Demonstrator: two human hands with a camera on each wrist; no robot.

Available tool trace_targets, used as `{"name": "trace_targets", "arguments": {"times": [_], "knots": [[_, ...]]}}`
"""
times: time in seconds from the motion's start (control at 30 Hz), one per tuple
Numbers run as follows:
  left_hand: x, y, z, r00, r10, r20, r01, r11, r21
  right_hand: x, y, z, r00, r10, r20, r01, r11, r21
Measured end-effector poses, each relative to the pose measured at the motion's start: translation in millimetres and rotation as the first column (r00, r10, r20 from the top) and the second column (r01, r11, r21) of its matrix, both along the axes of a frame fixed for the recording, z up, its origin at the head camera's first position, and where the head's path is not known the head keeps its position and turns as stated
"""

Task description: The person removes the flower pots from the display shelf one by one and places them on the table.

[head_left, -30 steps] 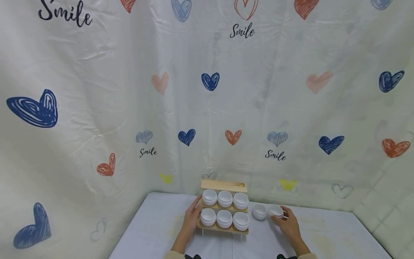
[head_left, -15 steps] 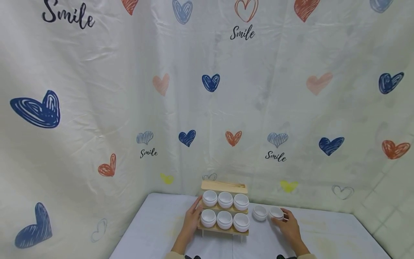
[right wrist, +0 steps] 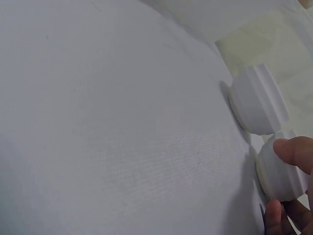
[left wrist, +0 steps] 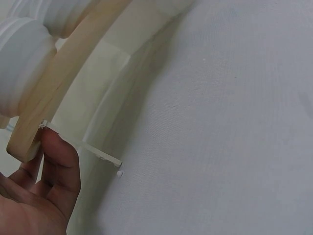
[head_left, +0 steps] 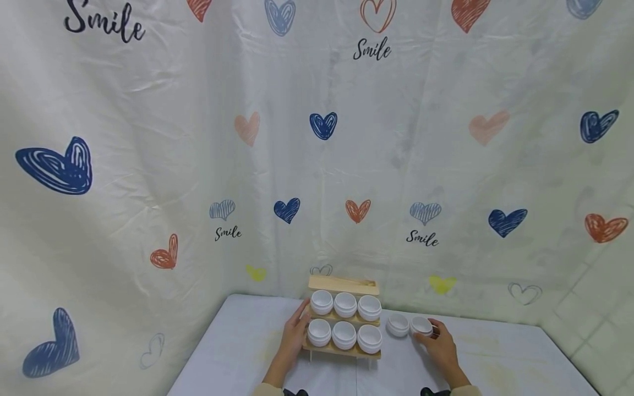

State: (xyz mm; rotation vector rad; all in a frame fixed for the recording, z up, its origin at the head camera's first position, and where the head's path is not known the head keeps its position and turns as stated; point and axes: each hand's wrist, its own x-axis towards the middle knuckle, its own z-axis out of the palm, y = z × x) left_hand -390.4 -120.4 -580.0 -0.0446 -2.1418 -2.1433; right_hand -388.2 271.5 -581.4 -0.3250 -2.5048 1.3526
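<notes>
My left hand (head_left: 293, 336) grips the left side of a tiered wooden rack (head_left: 342, 284). In the left wrist view its curled fingers (left wrist: 61, 156) hold the board's end, beside a thin white leg (left wrist: 100, 152). White bowls fill the two lower tiers, three in each row; one is the front-left bowl (head_left: 319, 333). To the right of the rack, my right hand (head_left: 441, 347) holds a white bowl (right wrist: 278, 169) on the table, thumb on one side and fingers on the other. A second white bowl (right wrist: 257, 100) stands right beside it, upright on the cloth.
A white cloth covers the table (head_left: 500, 352). Behind it hangs a pale curtain (head_left: 376, 165) printed with hearts and "Smile". The rack's top wooden tier carries no bowls. Faint yellowish stains mark the cloth at the right.
My right hand has shifted slightly left with its bowl, closer to the neighbouring bowl. White slivers seen between its fingers earlier no longer show. The left hand and rack stay put.
</notes>
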Motion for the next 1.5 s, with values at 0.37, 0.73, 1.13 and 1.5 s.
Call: {"name": "trace_targets", "arguments": {"times": [0.37, 0.73, 1.13, 1.5], "knots": [[2.4, 1.0, 2.3, 1.000, 0.006, 0.000, -0.006, 1.000, -0.015, -1.0, 0.9, -0.2, 0.999, 0.013, 0.038, -0.014, 1.000, 0.014], [1.2, 0.6, 0.4, 1.000, 0.012, 0.008, -0.012, 0.999, -0.031, -1.0, 0.0, -1.9, 0.999, 0.014, 0.029, -0.014, 1.000, 0.009], [3.2, 1.3, 1.5, 1.000, 0.012, -0.016, -0.013, 1.000, -0.016, -1.3, 1.4, -2.7, 0.998, 0.033, 0.047, -0.032, 0.999, -0.014], [2.5, 1.2, 1.0, 1.000, 0.015, -0.017, -0.016, 1.000, -0.023, -2.6, 1.6, -4.4, 0.998, 0.033, 0.049, -0.031, 0.999, -0.033]]}}
